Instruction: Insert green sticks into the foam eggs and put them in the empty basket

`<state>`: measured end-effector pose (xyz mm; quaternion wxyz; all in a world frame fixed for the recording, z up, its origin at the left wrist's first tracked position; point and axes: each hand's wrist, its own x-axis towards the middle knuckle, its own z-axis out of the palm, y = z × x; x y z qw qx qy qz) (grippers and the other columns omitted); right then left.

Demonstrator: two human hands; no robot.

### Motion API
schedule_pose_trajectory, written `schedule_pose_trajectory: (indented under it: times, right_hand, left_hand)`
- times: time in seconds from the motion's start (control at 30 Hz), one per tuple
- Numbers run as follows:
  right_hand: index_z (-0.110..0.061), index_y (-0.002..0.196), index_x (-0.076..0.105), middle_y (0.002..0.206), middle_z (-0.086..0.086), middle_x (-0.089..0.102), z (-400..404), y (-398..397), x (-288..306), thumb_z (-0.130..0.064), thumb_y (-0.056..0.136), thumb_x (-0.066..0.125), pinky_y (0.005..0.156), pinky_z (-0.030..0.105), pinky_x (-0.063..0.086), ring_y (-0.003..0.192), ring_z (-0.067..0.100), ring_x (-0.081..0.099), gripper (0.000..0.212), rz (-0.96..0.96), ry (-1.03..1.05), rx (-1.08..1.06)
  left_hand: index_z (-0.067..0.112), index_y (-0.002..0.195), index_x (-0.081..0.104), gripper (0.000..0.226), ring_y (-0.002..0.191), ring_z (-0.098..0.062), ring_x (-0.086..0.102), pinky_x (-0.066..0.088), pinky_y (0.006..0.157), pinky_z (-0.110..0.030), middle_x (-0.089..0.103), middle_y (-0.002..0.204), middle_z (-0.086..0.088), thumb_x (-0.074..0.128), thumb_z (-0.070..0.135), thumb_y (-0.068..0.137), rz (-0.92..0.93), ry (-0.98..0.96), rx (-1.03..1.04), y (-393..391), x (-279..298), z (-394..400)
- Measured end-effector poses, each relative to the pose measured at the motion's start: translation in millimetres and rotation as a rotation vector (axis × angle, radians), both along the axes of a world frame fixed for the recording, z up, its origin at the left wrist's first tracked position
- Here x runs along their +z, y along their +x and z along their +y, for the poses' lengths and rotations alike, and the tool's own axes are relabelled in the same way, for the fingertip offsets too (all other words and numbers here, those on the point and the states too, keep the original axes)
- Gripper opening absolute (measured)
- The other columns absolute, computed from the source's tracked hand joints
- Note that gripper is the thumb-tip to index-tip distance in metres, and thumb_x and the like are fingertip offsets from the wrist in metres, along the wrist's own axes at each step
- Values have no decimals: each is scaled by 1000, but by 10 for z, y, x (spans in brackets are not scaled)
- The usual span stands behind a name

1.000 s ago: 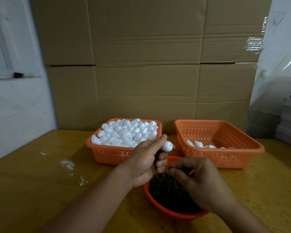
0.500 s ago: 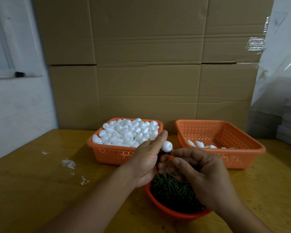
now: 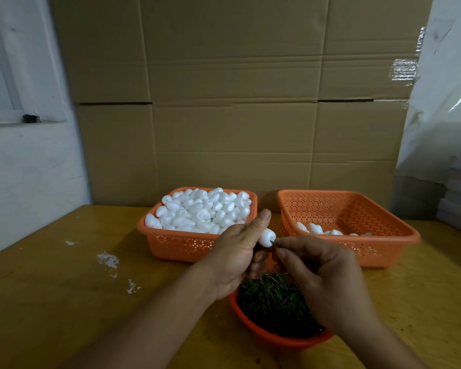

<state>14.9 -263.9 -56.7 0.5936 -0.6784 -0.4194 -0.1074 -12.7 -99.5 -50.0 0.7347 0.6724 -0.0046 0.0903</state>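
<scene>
Hands seemingly press thin stick into smooth egg.

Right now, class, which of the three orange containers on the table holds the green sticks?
The round orange bowl nearest the person, below both hands, holds the green sticks. The two square baskets behind it hold only white foam eggs.

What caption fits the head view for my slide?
Left hand holds foam egg while right hand pushes green stick into it.

Cardboard boxes stand behind the wooden table.
</scene>
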Motion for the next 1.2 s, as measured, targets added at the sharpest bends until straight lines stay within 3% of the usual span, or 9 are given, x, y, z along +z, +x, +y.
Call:
schedule_pose_trajectory:
  times: [0.1, 0.3, 0.47, 0.73, 0.9, 1.03, 1.2]
  right_hand:
    - [-34, 96, 74, 80, -22, 76, 0, 0, -9, -1, 87, 72, 63, 10, 53, 71, -2, 73, 34, -59, -29, -57]
    - [-23, 94, 74, 78, -17, 77, -12, 12, -16, -6, 88, 72, 65, 14, 57, 72, 2, 74, 18, 19, -71, -37]
    - [-26, 87, 75, 73, -14, 76, -12, 11, -13, -14, 86, 76, 62, 28, 60, 65, 4, 72, 12, 14, -91, -117]
    - [-32, 82, 75, 68, -20, 72, -21, -10, 3, -16, 83, 79, 54, 19, 54, 60, 3, 69, 16, -66, -110, -187]
    - [-30, 83, 77, 66, -18, 71, -18, -27, 1, -19, 83, 79, 54, 29, 55, 59, 7, 69, 11, -60, -111, -199]
    - [-31, 81, 76, 65, -15, 71, -22, -32, 6, -21, 82, 79, 54, 31, 55, 57, 7, 68, 10, -57, -101, -198]
    - [-31, 78, 75, 63, -12, 71, -19, -26, 0, -22, 82, 79, 54, 31, 56, 55, 8, 68, 10, -11, -80, -177]
  left_hand:
    - [24, 55, 56, 51, 45, -13, 32, 29, 45, -24, 36, 52, 0, 61, 70, 77, -4, 11, 8, -4, -4, 3]
    - [24, 55, 59, 51, 42, -13, 35, 30, 44, -25, 38, 47, 1, 59, 67, 83, -42, 77, 20, 7, -28, 6]
    - [22, 57, 60, 53, 42, -14, 35, 32, 42, -25, 37, 46, -1, 61, 68, 84, -63, 118, 39, 21, -48, 10]
    - [22, 56, 63, 48, 39, -12, 33, 28, 42, -25, 37, 42, 2, 61, 62, 83, -86, 182, 79, 8, -21, -16]
    - [13, 64, 64, 51, 40, -11, 33, 29, 44, -24, 38, 45, 1, 63, 61, 80, -110, 232, 117, -8, 5, -21]
    - [22, 54, 61, 44, 39, -3, 35, 30, 43, -16, 41, 43, 9, 63, 55, 84, -145, 286, 120, -20, 29, -28]
    - [12, 60, 63, 49, 40, 0, 39, 33, 46, -14, 44, 43, 12, 63, 53, 87, -170, 341, 158, -32, 65, -30]
